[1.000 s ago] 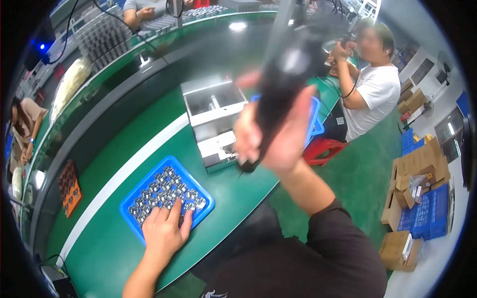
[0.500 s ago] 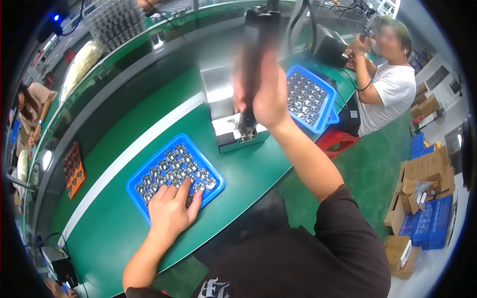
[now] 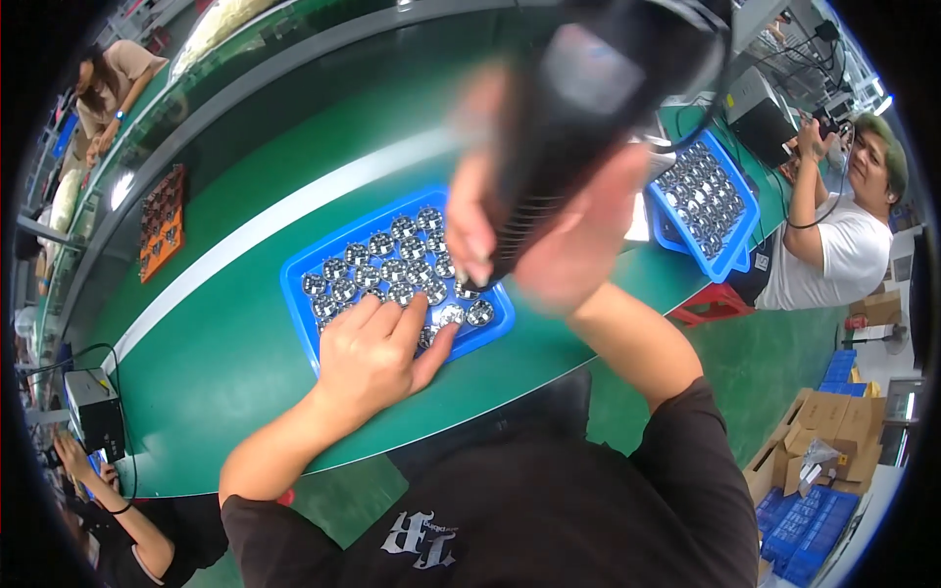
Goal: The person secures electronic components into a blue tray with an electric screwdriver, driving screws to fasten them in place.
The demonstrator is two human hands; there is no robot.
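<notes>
My right hand, blurred by motion, is wrapped round a black electric screwdriver. The tool slants down, its tip by the right part of a blue tray full of round, shiny metal parts. Whether the tip touches a part cannot be made out. My left hand lies over the tray's near edge, fingers resting among the parts, thumb and forefinger apart. One metal part shows partly between them; the other fingertips are partly hidden.
A second blue tray of similar parts stands to the right, near a person in a white shirt. An orange tray lies far left on the green table. A black box-shaped device stands at the left edge.
The screwdriver and my right hand have come from the metal fixture over to the near tray's right side. My left hand stays on the tray. The view has shifted.
</notes>
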